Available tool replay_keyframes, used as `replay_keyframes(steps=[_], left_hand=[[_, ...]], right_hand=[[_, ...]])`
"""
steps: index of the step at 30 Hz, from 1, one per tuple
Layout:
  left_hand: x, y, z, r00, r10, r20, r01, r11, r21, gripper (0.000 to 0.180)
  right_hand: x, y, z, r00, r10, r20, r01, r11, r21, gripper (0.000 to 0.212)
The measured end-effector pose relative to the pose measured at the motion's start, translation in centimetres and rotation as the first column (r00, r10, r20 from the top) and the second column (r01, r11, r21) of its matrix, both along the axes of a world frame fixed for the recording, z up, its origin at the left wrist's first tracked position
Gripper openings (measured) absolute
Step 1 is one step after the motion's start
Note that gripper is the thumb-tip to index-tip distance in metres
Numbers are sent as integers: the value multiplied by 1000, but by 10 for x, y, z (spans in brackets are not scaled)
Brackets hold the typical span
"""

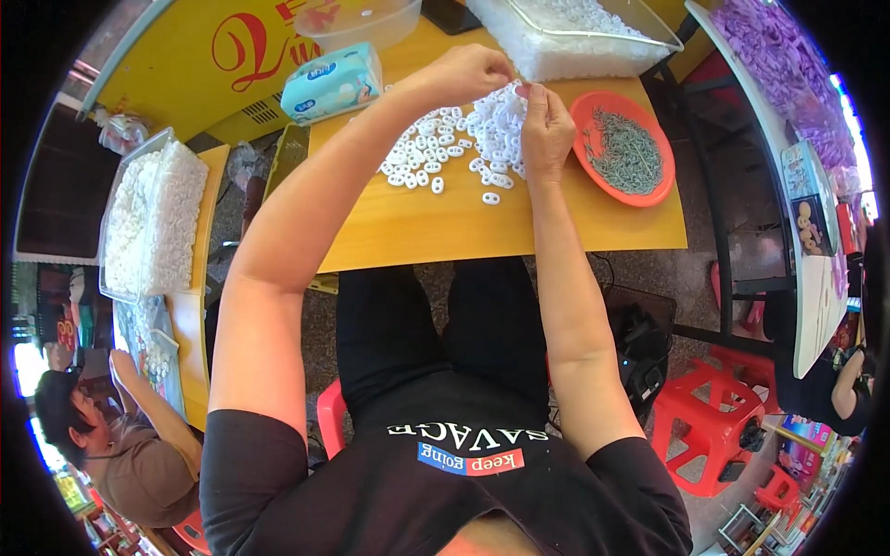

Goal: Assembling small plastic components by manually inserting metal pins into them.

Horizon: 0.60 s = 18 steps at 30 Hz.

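Note:
Over the far side of the yellow table, my left hand (pixel 473 76) and my right hand (pixel 547 134) meet, nearly touching. Both have thumb and fingers pinched together; what they hold is too small and covered to make out. Just below them lies a heap of white two-hole plastic pieces (pixel 499 125). More of these pieces are spread beneath my left forearm, and a single white piece (pixel 491 198) lies nearer to me. To the right of my right hand sits an orange-red plate (pixel 581 130) of small grey screw-like metal parts (pixel 623 153).
A clear bin (pixel 593 60) of white pieces stands at the back, beside a dark flat object (pixel 451 14). At the left are a blue tissue pack (pixel 332 83) and a clear tub (pixel 371 28). Another person (pixel 130 454) sits far left near a white-filled bin (pixel 153 222). Red stools (pixel 709 422) stand right.

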<state>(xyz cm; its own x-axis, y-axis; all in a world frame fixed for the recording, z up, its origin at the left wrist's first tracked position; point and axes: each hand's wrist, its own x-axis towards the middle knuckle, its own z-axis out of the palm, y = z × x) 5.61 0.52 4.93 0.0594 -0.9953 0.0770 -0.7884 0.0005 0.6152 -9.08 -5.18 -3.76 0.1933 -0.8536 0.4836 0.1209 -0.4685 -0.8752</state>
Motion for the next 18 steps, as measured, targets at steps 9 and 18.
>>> replay_keyframes(steps=[9,18], left_hand=[[21,60,-47,956,28,293,61,955,-290,19],[14,74,-70,954,111,278,26,894,-448,17]], right_hand=[[-1,5,1,992,-44,-116,-1,932,-361,16],[-3,9,-7,873,-89,-479,-254,755,-604,12]])
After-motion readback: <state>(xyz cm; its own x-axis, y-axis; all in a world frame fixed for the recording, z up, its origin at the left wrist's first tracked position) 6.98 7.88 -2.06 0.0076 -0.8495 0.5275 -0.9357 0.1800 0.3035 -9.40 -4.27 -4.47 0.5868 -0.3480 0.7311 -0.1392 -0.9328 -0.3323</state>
